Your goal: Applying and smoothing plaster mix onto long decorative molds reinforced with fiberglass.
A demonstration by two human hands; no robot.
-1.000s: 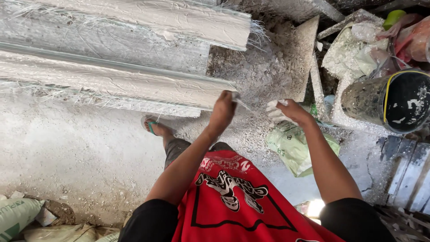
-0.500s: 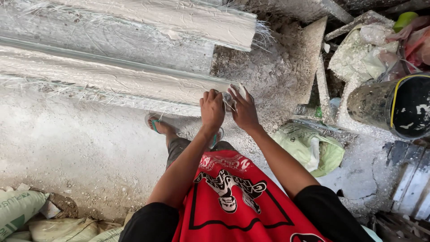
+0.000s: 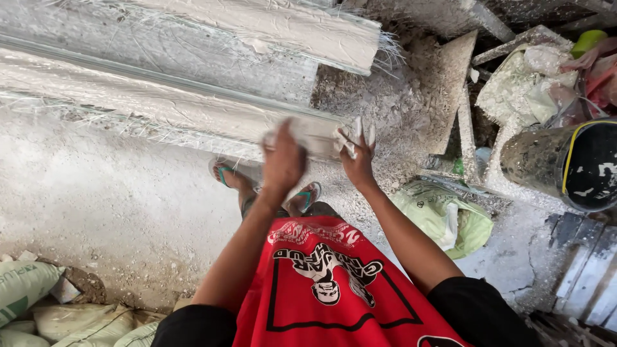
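We press our left hand (image 3: 283, 160) flat, grip released, on the end of the long plaster moulding (image 3: 160, 106); our right hand (image 3: 357, 154), fingers spread, touches that end above the dusty floor (image 3: 96, 212).

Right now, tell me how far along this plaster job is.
Done: two long white mouldings lie cast, fibres sticking out at their edges. In hand: the left hand and right hand, plaster-coated, both work the near moulding's end. Left: that end looks rough; rubble lies beyond it.
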